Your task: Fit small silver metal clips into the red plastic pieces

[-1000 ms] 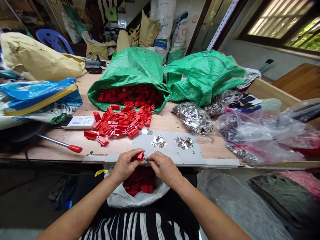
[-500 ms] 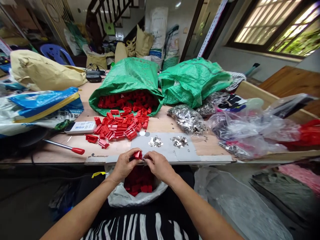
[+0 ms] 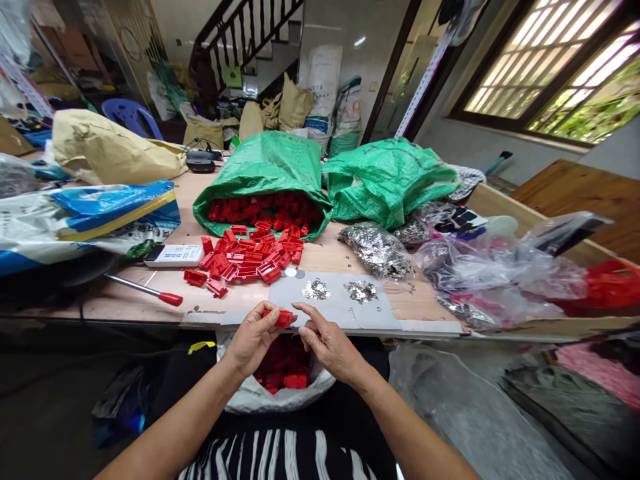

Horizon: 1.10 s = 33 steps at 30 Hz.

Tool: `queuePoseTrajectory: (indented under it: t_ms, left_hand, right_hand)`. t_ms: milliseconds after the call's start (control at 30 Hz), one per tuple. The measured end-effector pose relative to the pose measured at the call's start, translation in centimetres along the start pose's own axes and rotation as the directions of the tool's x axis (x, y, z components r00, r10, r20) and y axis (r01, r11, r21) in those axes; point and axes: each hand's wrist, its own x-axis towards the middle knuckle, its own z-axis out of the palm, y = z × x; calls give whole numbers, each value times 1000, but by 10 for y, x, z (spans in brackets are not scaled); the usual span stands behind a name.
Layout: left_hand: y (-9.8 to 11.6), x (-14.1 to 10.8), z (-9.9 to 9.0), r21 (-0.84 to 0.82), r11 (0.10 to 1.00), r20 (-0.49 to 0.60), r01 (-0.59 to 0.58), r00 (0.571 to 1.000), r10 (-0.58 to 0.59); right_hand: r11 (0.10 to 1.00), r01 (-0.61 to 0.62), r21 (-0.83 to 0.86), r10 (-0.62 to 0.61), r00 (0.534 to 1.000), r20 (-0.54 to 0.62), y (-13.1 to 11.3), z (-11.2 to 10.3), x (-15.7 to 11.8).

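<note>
The left hand (image 3: 253, 339) grips a red part (image 3: 284, 319) between thumb and fingers, above the mouth of a white sack (image 3: 300, 399) and at the near edge of the desk (image 3: 324, 255). The right hand (image 3: 330, 348) is just beside it, forefinger stretched toward the part's right end and thumb spread below; it is open, with nothing seen in its fingers, and whether the fingertip touches the part cannot be told. The sack has more red parts inside and sits against the person's striped top (image 3: 270, 457).

Beyond the hands, a grey sheet (image 3: 340, 310) bears two small piles of metal bits, a left pile (image 3: 316, 289) and a right pile (image 3: 361, 291). Left of the sheet, a red heap (image 3: 240, 260) of parts spreads from the mouth of a green sack (image 3: 270, 157) lying on its side. Another green bag (image 3: 390, 177) lies to its right, with a clear bag (image 3: 375, 250) of metal bits in front. A white box (image 3: 177, 255) is left of the heap, and nearer the edge is a red-tipped lever (image 3: 140, 288)
</note>
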Motion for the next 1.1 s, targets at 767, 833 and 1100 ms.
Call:
queuePoseTrajectory:
  t_ms: [767, 833, 1100]
  left_hand:
    - [-15, -18, -1, -280, 941, -40, 192, 977, -211]
    - [-27, -20, -12, 31, 990, -71, 136, 988, -134]
    - [-7, -29, 4, 729, 679, 140, -87, 990, -23]
  right_hand:
    - [992, -17, 122, 24, 998, -52, -3, 4, 17]
    - [998, -37, 52, 40, 997, -64, 2, 1, 21]
    - [950, 6, -313, -49, 991, -128, 12, 1, 64]
